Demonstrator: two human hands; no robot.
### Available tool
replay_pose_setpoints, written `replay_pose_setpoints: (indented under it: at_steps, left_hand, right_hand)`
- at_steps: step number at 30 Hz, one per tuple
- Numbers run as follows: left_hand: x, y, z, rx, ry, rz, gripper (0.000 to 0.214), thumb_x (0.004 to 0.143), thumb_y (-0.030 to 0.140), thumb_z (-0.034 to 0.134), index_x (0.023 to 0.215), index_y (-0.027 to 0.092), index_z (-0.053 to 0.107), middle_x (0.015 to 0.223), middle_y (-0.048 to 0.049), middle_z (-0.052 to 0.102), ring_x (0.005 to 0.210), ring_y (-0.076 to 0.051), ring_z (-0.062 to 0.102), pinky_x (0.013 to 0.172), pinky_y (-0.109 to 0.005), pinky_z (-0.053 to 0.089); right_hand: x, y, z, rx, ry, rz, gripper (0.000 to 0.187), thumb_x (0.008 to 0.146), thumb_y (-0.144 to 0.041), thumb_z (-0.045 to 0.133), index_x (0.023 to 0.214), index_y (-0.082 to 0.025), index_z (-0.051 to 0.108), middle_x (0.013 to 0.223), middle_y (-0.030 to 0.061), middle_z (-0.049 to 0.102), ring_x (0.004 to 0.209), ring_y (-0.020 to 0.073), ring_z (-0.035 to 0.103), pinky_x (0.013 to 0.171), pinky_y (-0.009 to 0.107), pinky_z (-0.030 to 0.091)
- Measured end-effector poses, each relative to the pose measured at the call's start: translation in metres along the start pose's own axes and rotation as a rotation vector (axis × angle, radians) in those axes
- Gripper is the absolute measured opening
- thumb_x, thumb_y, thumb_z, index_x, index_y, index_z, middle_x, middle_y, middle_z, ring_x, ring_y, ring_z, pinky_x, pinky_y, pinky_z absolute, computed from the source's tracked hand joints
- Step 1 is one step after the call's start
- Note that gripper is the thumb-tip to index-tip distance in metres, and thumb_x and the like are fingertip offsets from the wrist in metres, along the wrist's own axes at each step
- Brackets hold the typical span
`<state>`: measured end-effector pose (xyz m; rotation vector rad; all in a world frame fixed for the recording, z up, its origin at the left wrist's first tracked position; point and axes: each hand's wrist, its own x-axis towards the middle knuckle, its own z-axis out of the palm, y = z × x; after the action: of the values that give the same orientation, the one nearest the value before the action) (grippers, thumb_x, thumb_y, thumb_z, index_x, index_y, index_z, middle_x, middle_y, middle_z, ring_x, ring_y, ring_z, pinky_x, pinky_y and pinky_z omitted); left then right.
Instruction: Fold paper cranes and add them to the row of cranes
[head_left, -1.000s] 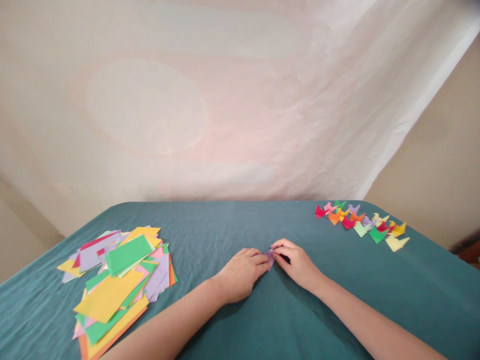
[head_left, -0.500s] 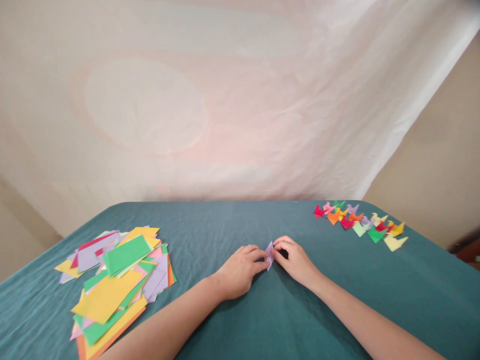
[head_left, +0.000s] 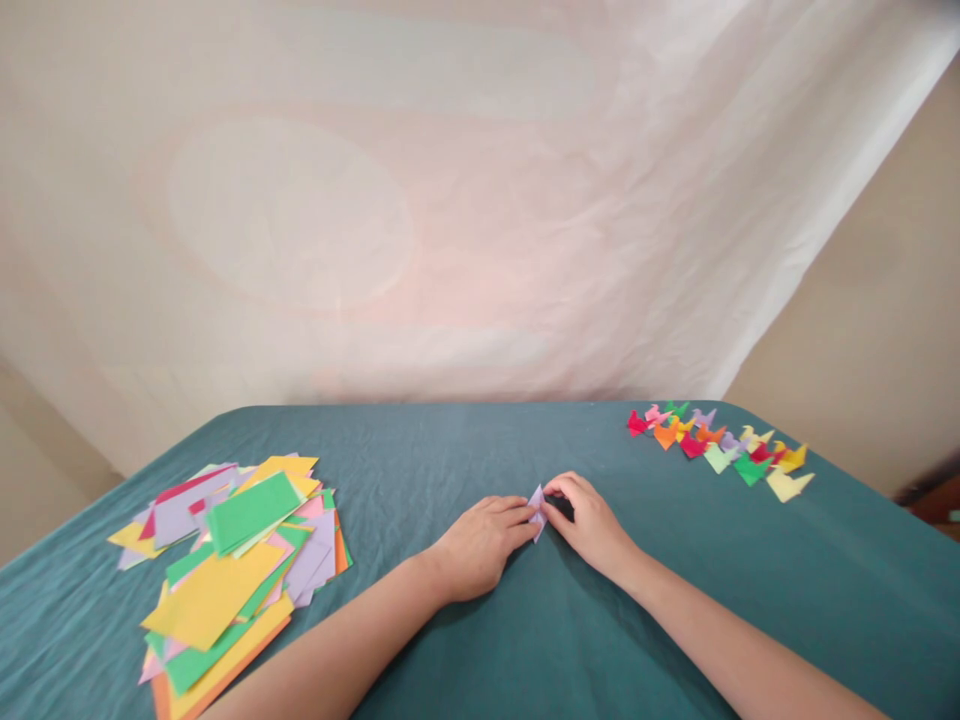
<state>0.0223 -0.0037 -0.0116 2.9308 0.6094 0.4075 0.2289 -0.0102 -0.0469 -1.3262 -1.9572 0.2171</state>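
A small piece of folded lilac origami paper (head_left: pixel 537 512), diamond-shaped with pointed ends, is between my hands near the middle of the table. My left hand (head_left: pixel 484 545) rests at its left side, fingers close together and their tips holding the paper's edge; the thumb is mostly hidden. From the right, my right hand (head_left: pixel 589 520) pinches the opposite edge between thumb and forefinger, its other fingers curled. The finer folds are too small to make out.
A loose pile of coloured paper sheets (head_left: pixel 251 510) lies on the left of the green-covered table (head_left: pixel 450 440). Several small folded paper birds (head_left: pixel 720 455) stand in rows at the far right. Behind the table hangs a pale cloth (head_left: pixel 480 220).
My left fingers have straightened and closed together over the paper's left edge. My right hand keeps its pinch, and the paper has hardly moved.
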Motion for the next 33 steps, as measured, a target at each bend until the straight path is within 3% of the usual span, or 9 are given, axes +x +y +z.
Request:
replay_pose_setpoints:
  at_steps: [7, 15, 26, 33]
  left_hand:
    - [0.000, 0.000, 0.002, 0.013, -0.004, -0.001, 0.046, 0.082, 0.010, 0.044, 0.128, 0.019, 0.043, 0.130, -0.0087, 0.049, 0.122, -0.020, 0.043, 0.101, -0.039, 0.034]
    - [0.000, 0.000, 0.005, 0.037, 0.012, -0.020, 0.042, 0.084, 0.011, 0.045, 0.125, 0.019, 0.046, 0.127, -0.0091, 0.052, 0.121, -0.021, 0.044, 0.100, -0.039, 0.035]
    - [-0.002, -0.001, 0.001, 0.058, -0.014, -0.028, 0.040, 0.085, 0.013, 0.046, 0.124, 0.021, 0.048, 0.129, -0.0083, 0.050, 0.120, -0.023, 0.044, 0.100, -0.040, 0.035]
    - [0.000, 0.001, 0.001, -0.035, 0.014, -0.067, 0.047, 0.081, 0.008, 0.044, 0.127, 0.018, 0.044, 0.126, -0.0068, 0.053, 0.118, -0.019, 0.046, 0.102, -0.035, 0.034]
  right_hand:
    - [-0.007, -0.013, -0.009, -0.196, -0.077, -0.141, 0.021, 0.086, -0.014, 0.048, 0.098, -0.022, 0.063, 0.094, 0.0063, 0.059, 0.087, 0.0196, 0.055, 0.077, 0.035, 0.046]
    - [-0.011, -0.012, -0.011, -0.336, -0.222, -0.259, 0.033, 0.081, -0.003, 0.043, 0.105, -0.017, 0.061, 0.098, 0.0091, 0.060, 0.092, 0.0215, 0.053, 0.079, 0.036, 0.046]
    - [-0.010, -0.017, -0.019, -0.372, -0.315, -0.309, 0.036, 0.084, -0.005, 0.042, 0.115, -0.016, 0.057, 0.107, 0.0114, 0.059, 0.097, 0.0229, 0.053, 0.083, 0.037, 0.047]
    - [-0.011, -0.027, -0.020, -0.450, -0.376, -0.261, 0.038, 0.085, -0.005, 0.039, 0.118, -0.014, 0.055, 0.109, 0.0123, 0.058, 0.099, 0.0226, 0.051, 0.083, 0.036, 0.045]
